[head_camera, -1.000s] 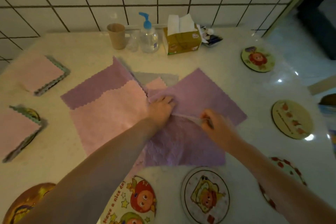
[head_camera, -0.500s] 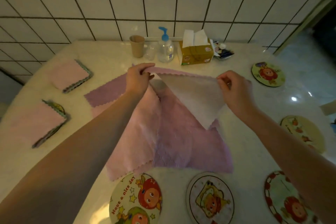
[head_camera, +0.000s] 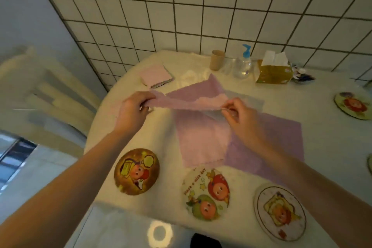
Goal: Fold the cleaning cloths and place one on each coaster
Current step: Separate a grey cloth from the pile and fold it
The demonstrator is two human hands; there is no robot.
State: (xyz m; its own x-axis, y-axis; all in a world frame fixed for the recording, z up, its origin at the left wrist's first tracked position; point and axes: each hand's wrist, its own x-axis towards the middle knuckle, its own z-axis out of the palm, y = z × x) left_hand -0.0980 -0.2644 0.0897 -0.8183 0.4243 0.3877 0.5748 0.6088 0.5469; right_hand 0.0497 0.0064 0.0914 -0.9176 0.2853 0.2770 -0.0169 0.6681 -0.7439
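White tiled wall stands behind the pale table [head_camera: 332,147], and on this table is my work. I hold one cleaning cloth [head_camera: 187,99] in the air over the far-middle part of the table, stretched between both hands. My left hand [head_camera: 131,109] pinches its left corner, with the fingers curled around the edge. My right hand [head_camera: 234,110] pinches the other corner between thumb and fingertips. The cloth is pink on one part and more purple on the other, and it hangs as a narrow band.

Under it lie more loose cloths [head_camera: 203,139], overlapping each other, pink on purple. At the far left one folded cloth [head_camera: 156,75] already lies on the table; I cannot tell if a coaster is under it. Near me are three bare coasters: the brown coaster [head_camera: 136,171], the white coaster [head_camera: 206,193] and the square-picture coaster [head_camera: 279,212]. One more coaster [head_camera: 352,105] is at the far right.

I think the fold is only starting. The risk is that one pinched corner slips, because the grip is small, and the cloth drops on the pile and mixes with it. Also, the edges may not meet evenly.
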